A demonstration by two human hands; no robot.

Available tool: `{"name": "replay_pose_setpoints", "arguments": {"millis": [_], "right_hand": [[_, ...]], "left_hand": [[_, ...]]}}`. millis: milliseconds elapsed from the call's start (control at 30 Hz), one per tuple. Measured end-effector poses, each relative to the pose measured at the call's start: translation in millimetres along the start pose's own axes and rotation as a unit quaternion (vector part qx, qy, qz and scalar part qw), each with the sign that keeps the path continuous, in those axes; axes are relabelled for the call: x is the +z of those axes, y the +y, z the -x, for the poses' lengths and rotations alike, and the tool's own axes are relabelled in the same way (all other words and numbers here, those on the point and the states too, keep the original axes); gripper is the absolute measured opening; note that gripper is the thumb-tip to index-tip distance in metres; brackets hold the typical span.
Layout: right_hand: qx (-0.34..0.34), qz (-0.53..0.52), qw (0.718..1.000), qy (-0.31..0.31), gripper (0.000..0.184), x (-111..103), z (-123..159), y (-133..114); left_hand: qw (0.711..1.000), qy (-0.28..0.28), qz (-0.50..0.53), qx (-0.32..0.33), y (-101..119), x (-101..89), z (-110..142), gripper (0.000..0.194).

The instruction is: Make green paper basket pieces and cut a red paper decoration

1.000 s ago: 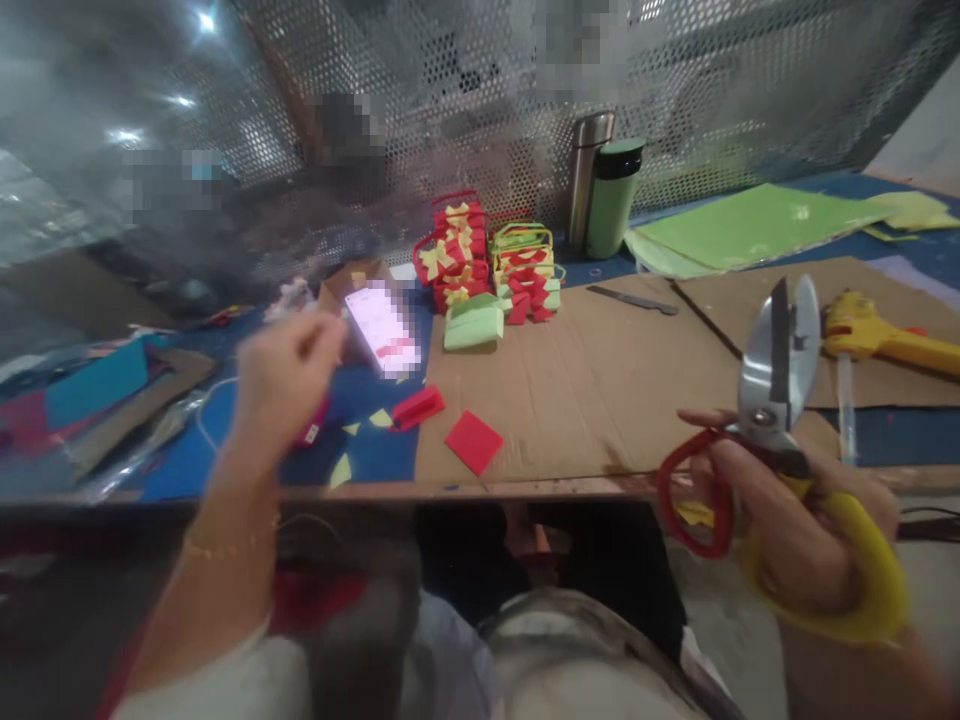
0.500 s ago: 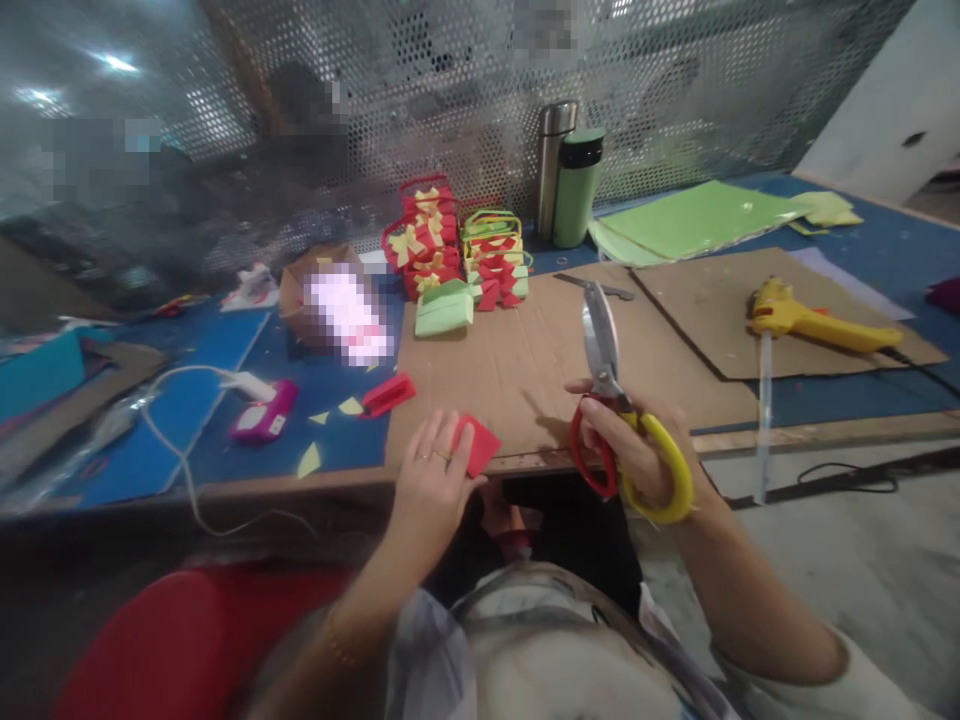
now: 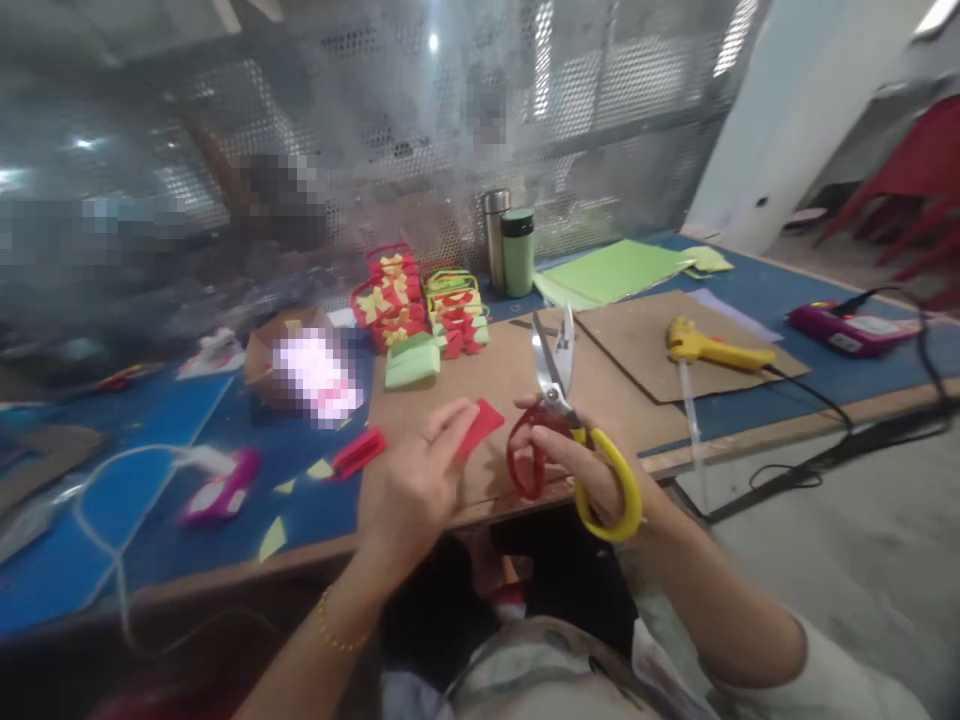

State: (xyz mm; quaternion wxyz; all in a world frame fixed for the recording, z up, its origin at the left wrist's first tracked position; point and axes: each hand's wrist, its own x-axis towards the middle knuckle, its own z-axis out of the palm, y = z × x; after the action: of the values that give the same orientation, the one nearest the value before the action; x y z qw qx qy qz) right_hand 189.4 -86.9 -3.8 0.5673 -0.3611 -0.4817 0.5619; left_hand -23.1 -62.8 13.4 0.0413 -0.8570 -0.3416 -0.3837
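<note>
My left hand (image 3: 414, 480) pinches a small red paper piece (image 3: 480, 428) and lifts it off the cardboard sheet (image 3: 517, 375). My right hand (image 3: 585, 465) grips scissors (image 3: 559, 400) with one red and one yellow handle loop, blades slightly apart and pointing up, just right of the red piece. A folded red paper strip (image 3: 358, 452) lies on the blue mat to the left.
Stacked red, yellow and green paper baskets (image 3: 420, 305) stand at the back with two flasks (image 3: 510, 245). A yellow glue gun (image 3: 709, 345), green paper sheets (image 3: 607, 272), pink devices (image 3: 217, 490) (image 3: 847, 330) with cables, and a perforated metal screen behind the table.
My left hand went from the blue mat to the red paper piece and picked it up. My right hand brought the scissors in from the right toward the piece, and my head turned right.
</note>
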Motion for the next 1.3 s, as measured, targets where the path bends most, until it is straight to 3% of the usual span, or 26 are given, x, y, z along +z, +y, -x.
{"name": "replay_pose_setpoints", "arguments": {"millis": [100, 233, 300, 367, 400, 467, 533, 600, 700, 833, 900, 1100, 1167, 1300], "right_hand": [[-0.019, -0.064, 0.997, 0.042, 0.054, 2, -8, -1], [-0.052, -0.051, 0.994, 0.087, 0.053, -4, -14, 1], [-0.061, -0.029, 0.994, 0.085, 0.05, -7, -16, 2], [-0.07, -0.013, 0.994, 0.088, 0.047, -10, -17, 2], [-0.074, -0.004, 0.993, 0.093, 0.047, -11, -18, 1], [-0.083, 0.017, 0.991, 0.103, 0.046, -11, -20, -1], [-0.09, 0.027, 0.991, 0.1, 0.048, -11, -23, -3], [-0.094, 0.024, 0.992, 0.082, 0.052, -11, -27, -3], [-0.108, 0.045, 0.99, 0.079, 0.051, -12, -37, -2], [-0.145, 0.119, 0.977, 0.099, 0.041, -13, -53, -6], [-0.148, 0.142, 0.973, 0.104, 0.039, -9, -59, -8], [-0.087, 0.063, 0.988, 0.112, 0.051, 24, -58, 18], [-0.067, 0.033, 0.991, 0.106, 0.052, 38, -53, 33], [-0.056, 0.029, 0.996, 0.057, 0.05, 59, -40, 52]], "left_hand": [[0.983, 0.026, -0.107, 0.145, -1, 8.8, -12, 0.047], [0.973, 0.037, -0.115, 0.198, -3, 18.0, -20, 0.051], [0.987, 0.03, -0.069, 0.144, -5, 17.9, -21, 0.053], [0.999, 0.026, 0.031, 0.014, -8, 14.6, -24, 0.053], [0.992, 0.017, 0.108, -0.07, -10, 12.6, -26, 0.052], [0.932, -0.023, 0.284, -0.224, -11, 9.9, -32, 0.048], [0.842, -0.091, 0.427, -0.315, -12, 11.1, -40, 0.049], [0.776, -0.143, 0.506, -0.348, -12, 16.2, -47, 0.051], [0.742, -0.149, 0.55, -0.352, -15, 25.2, -55, 0.042], [0.777, -0.076, 0.52, -0.348, -26, 29.3, -67, 0.029], [0.778, -0.018, 0.514, -0.361, -33, 29.2, -72, 0.027], [0.662, 0.159, 0.593, -0.431, -53, 26.5, -75, 0.037], [0.648, 0.206, 0.6, -0.423, -53, 22.8, -73, 0.041], [0.648, 0.269, 0.603, -0.38, -38, 14.9, -69, 0.048]]}}
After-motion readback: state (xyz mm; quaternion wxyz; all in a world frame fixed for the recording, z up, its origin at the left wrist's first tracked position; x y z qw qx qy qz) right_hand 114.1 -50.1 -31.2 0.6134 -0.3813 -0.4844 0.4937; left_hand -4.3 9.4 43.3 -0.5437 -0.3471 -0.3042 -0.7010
